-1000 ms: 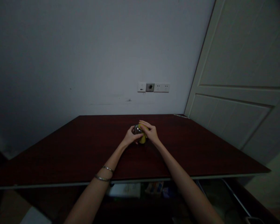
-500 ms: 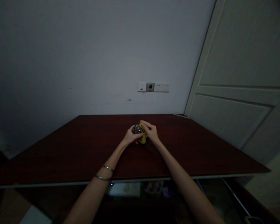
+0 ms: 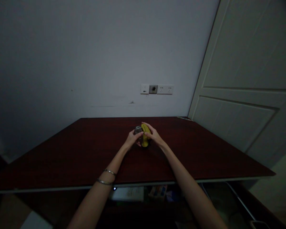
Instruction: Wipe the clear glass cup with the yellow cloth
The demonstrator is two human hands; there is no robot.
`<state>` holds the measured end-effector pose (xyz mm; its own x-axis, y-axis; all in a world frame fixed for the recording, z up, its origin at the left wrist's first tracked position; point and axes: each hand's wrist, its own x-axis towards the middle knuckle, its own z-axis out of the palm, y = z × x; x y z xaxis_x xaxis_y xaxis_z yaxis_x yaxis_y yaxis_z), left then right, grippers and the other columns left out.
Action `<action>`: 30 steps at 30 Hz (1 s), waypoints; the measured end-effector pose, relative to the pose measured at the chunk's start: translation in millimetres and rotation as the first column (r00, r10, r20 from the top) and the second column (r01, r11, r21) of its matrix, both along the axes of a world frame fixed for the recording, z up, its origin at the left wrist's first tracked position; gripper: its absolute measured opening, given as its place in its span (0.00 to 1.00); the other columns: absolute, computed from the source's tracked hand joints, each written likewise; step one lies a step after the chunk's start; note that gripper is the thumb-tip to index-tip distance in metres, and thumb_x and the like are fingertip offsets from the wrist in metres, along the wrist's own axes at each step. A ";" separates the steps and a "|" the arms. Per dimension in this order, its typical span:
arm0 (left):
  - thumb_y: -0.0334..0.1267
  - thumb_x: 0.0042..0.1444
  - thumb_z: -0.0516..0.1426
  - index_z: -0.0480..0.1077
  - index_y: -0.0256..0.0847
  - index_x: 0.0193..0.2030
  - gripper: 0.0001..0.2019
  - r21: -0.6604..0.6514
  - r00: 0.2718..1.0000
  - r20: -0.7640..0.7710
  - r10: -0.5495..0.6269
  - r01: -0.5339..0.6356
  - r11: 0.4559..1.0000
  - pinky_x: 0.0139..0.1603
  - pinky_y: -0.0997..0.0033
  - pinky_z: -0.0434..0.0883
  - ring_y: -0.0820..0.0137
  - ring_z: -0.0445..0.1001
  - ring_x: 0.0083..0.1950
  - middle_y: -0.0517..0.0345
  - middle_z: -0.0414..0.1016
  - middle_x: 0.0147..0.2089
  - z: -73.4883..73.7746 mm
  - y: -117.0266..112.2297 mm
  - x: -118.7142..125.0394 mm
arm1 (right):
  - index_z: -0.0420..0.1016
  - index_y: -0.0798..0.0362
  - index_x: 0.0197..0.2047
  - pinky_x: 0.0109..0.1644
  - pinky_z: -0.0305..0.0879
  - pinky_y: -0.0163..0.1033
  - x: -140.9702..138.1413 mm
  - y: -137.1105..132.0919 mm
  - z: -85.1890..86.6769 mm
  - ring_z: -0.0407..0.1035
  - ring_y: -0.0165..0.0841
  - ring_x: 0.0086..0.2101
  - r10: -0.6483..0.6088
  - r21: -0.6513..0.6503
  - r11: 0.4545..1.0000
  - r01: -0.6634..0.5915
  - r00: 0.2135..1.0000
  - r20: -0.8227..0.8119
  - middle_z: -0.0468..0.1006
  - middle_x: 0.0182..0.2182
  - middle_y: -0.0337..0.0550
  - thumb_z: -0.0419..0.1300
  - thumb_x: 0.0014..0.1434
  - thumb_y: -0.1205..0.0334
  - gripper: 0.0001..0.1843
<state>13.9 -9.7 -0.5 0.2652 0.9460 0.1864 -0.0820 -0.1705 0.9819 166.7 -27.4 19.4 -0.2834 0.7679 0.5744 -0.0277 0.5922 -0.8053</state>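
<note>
Since the earlier frame, yellow cloth (image 3: pixel 145 128) swung more into view, dark glossy object (image 3: pixel 138 129) turned and shifted slightly left, right thumb lower. Left hand (image 3: pixel 132 139): grip curled around dark object, thumb across its near side. Right hand (image 3: pixel 155 135): narrow grip, holding the cloth against or just beside the object's right side; exact contact can't tell. Cloth's lower part hangs between the hands. Both things mid-counter (image 3: pixel 85 152), left-right; resting on it or lifted, can't tell. Two bracelets (image 3: pixel 105 182) on left forearm. Far side: wall sockets (image 3: pixel 165 89). Right: pale door (image 3: pixel 240 92). Near side, below countertop: white flat item (image 3: pixel 130 194).
</note>
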 end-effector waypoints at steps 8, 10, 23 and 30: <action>0.58 0.41 0.57 0.64 0.32 0.39 0.29 -0.045 0.996 0.024 -0.084 0.085 0.995 0.13 0.75 0.66 0.75 0.65 0.14 0.61 0.66 0.19 -5.4 5.5 -3.6 | 0.54 0.49 0.59 0.59 0.51 0.44 -13.5 5.9 -16.9 0.57 0.39 0.54 -0.237 0.184 0.958 0.218 0.968 0.086 0.59 0.56 0.49 0.70 0.32 0.56 0.51; 0.59 0.41 0.57 0.64 0.32 0.38 0.30 -0.027 0.994 0.021 -0.105 0.105 0.994 0.13 0.76 0.65 0.76 0.63 0.13 0.64 0.64 0.16 -8.2 7.3 -4.1 | 0.55 0.49 0.58 0.59 0.52 0.44 -14.6 7.0 -18.0 0.57 0.39 0.54 -0.239 0.188 0.957 0.223 0.969 0.069 0.60 0.55 0.49 0.69 0.34 0.56 0.48; 0.44 0.37 0.64 0.57 0.33 0.56 0.38 0.118 0.986 -0.095 -0.139 0.149 0.982 0.14 0.80 0.61 0.80 0.63 0.16 0.61 0.68 0.26 -2.6 5.5 -9.2 | 0.64 0.54 0.51 0.48 0.65 0.41 -10.4 14.6 -8.4 0.68 0.37 0.43 -0.339 -0.228 0.927 0.297 0.924 -0.175 0.72 0.45 0.49 0.65 0.39 0.52 0.35; 0.33 0.32 0.66 0.56 0.37 0.56 0.41 0.233 0.998 0.053 -0.034 0.021 0.972 0.42 0.70 0.70 0.68 0.71 0.44 0.48 0.68 0.48 -13.6 12.1 2.3 | 0.65 0.54 0.49 0.47 0.65 0.40 -17.5 18.8 -17.3 0.69 0.35 0.42 -0.327 -0.210 0.931 0.298 0.938 -0.115 0.73 0.44 0.48 0.66 0.37 0.53 0.35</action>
